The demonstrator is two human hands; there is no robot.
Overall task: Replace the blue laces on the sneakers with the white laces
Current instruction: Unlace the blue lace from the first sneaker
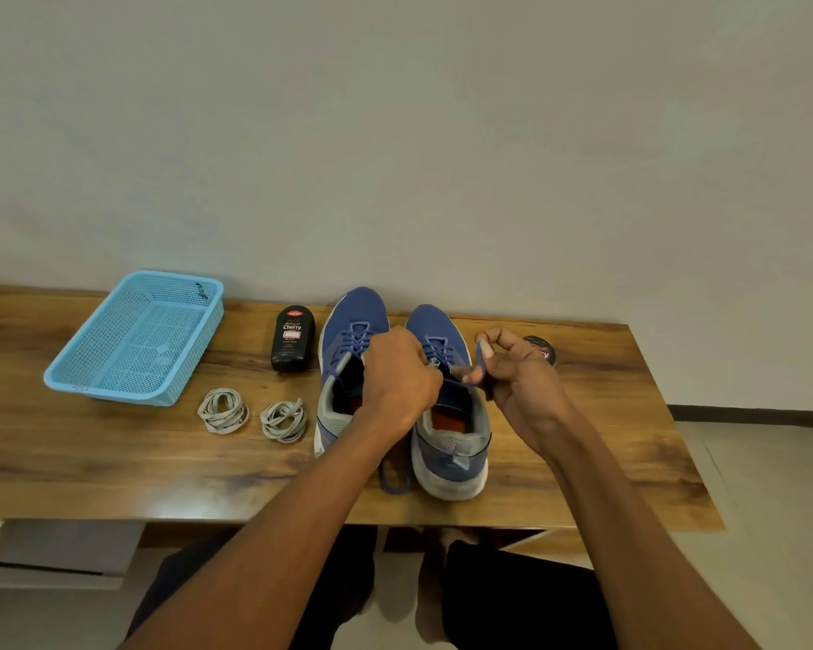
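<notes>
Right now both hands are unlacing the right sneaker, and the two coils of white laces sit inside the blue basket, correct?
Not quite: the head view shows the two coils of white laces on the table, in front of the blue basket. The rest holds.

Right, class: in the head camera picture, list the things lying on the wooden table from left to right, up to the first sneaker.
blue basket → first coil of white laces → second coil of white laces → black polish bottle → left sneaker
</notes>
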